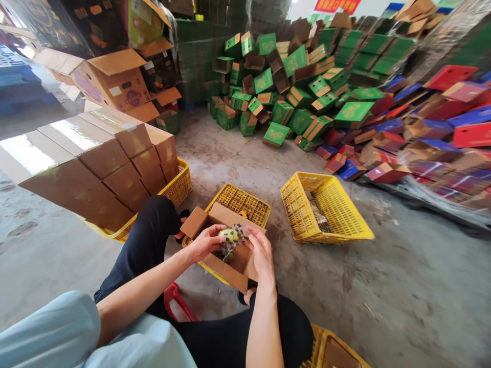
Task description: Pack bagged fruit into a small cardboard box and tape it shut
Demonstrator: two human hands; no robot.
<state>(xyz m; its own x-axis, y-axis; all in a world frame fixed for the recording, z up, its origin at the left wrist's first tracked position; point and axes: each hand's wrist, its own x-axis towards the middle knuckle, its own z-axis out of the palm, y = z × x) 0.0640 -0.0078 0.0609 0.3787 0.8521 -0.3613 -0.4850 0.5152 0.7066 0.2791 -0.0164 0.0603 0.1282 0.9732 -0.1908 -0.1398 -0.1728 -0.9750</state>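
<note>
My left hand (206, 242) grips one end of a yellow-green, fruit-like item in dark-patterned clear plastic wrap (233, 234). At the other end, the fingers of my right hand (261, 251) pinch the wrap. Both hands are above an open cardboard box (226, 271) with its flaps spread. Inside it, below my hands, lies another wrapped yellowish item (229, 254), partly hidden. The box rests on an upturned-looking yellow plastic crate (249, 201) between my knees.
To the right stands a yellow crate (341, 207) with some material inside. Taped cartons (88, 153) sit in a yellow crate at left. Green boxes (282, 112) and red-blue boxes (387, 171) lie piled behind. A red stool-like piece (178, 301) is beneath me.
</note>
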